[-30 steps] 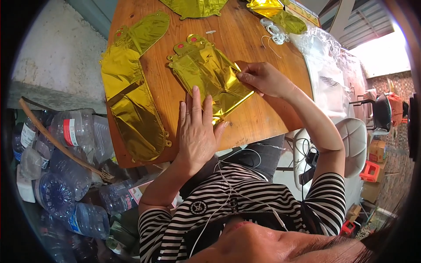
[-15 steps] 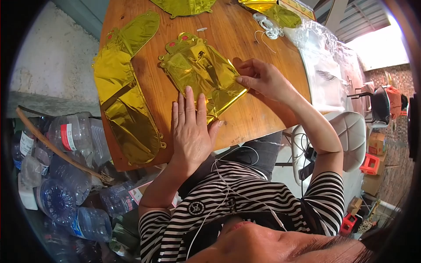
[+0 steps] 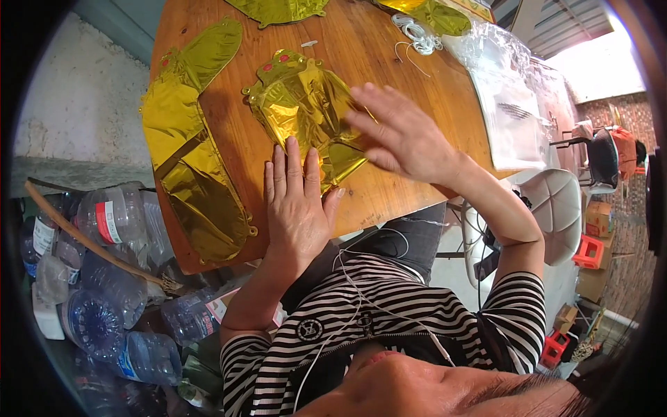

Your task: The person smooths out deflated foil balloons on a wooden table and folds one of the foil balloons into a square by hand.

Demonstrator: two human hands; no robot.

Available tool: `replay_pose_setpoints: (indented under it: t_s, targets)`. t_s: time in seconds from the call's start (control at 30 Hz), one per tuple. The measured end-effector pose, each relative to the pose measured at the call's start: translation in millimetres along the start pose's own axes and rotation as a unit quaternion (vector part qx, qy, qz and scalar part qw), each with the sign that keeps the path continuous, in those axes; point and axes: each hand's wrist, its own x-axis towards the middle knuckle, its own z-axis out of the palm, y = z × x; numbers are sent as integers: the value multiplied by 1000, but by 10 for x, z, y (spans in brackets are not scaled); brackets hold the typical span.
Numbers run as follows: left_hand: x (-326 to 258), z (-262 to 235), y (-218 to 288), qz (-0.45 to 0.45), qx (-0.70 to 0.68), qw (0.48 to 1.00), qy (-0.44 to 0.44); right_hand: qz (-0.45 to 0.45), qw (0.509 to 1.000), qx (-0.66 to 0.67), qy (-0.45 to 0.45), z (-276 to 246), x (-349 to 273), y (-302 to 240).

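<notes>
A shiny gold foil balloon (image 3: 306,97), folded flat with red spots and small tabs at its far end, lies on the wooden table (image 3: 389,201) before me. My left hand (image 3: 297,208) rests flat on its near left edge, fingers stretched out. Over its right side is my right hand (image 3: 406,135), fingers spread and holding nothing; whether it touches the foil I cannot tell. To the left lies a second, longer gold foil balloon (image 3: 201,187), partly folded, with tabs along its edges.
More gold foil (image 3: 278,10) lies at the far edge. A bundle of white string (image 3: 417,35) and clear plastic bags (image 3: 511,118) sit at the right. Empty plastic bottles (image 3: 104,285) crowd the floor at left; a pale padded chair (image 3: 552,215) stands at right.
My right hand has let go of the balloon's right edge and opened, moving left over the foil. My left hand stays pressed on it. The view has shifted slightly.
</notes>
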Motion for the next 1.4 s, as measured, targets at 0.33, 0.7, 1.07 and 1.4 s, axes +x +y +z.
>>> replay_pose_setpoints:
  t_s: [0.33, 0.7, 1.07, 1.4]
  targets:
    - [8, -16, -14, 1, -16, 1000, -5, -17, 988, 29, -149, 228, -84, 15]
    - [-11, 32, -23, -4, -12, 1000, 5, 41, 994, 80, -66, 277, -83, 65]
    - [-1, 24, -20, -6, 1, 1000, -4, 85, 993, -7, -86, 225, -74, 64]
    - [8, -16, -21, 1, -7, 1000, -3, 337, 924, 180, -7, -114, -57, -178]
